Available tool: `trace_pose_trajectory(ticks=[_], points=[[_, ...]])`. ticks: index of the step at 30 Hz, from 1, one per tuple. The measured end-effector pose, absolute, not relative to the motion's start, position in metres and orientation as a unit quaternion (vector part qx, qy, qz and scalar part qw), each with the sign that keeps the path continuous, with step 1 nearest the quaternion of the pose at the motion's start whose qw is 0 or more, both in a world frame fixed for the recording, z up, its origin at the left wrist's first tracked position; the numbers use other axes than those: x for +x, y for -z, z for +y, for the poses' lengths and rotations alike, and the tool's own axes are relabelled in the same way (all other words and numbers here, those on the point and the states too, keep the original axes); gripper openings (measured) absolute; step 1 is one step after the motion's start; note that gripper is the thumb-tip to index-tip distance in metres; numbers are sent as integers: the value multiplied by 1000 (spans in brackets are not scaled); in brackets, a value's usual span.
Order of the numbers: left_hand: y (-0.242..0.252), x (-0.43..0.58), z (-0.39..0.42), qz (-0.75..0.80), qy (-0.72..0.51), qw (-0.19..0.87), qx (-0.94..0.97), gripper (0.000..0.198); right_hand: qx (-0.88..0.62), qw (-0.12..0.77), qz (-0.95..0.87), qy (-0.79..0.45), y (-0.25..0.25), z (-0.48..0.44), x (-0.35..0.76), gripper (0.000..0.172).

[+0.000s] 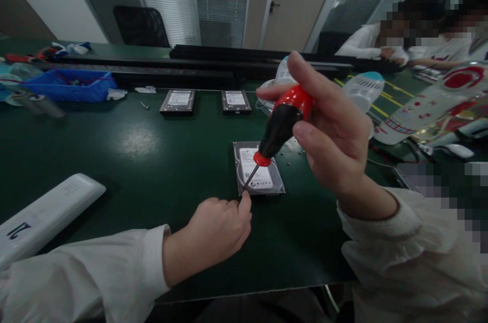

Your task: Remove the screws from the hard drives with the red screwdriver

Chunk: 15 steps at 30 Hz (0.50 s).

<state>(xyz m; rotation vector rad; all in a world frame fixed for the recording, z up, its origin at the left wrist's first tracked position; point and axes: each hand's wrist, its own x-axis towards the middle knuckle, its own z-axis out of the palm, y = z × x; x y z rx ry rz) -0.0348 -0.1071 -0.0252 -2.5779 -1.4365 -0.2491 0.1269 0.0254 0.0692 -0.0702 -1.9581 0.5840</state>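
Observation:
A hard drive with a white label lies flat on the dark green table in front of me. My right hand is closed round the red and black handle of a screwdriver. Its thin shaft slants down to the drive's near left corner. My left hand rests on the table just below that corner, fingers curled, with thumb and forefinger pinched at the screwdriver's tip. What they pinch is too small to see.
Two more hard drives lie further back, a loose screw left of them. A blue bin stands far left, a white bar near left, white plastic parts at right. People sit far right.

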Motion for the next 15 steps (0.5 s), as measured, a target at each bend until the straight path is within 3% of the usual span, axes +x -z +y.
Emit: trace_pose_trajectory(ticks=[5, 11, 15], points=[[26, -34, -107, -487, 81, 86, -865, 40, -85, 566, -799, -183, -65, 30, 127, 56], [26, -35, -107, -482, 87, 93, -867, 40, -26, 542, -804, -242, -66, 30, 125, 50], [24, -34, -108, -481, 82, 94, -868, 39, -44, 578, -799, -160, -71, 29, 127, 48]])
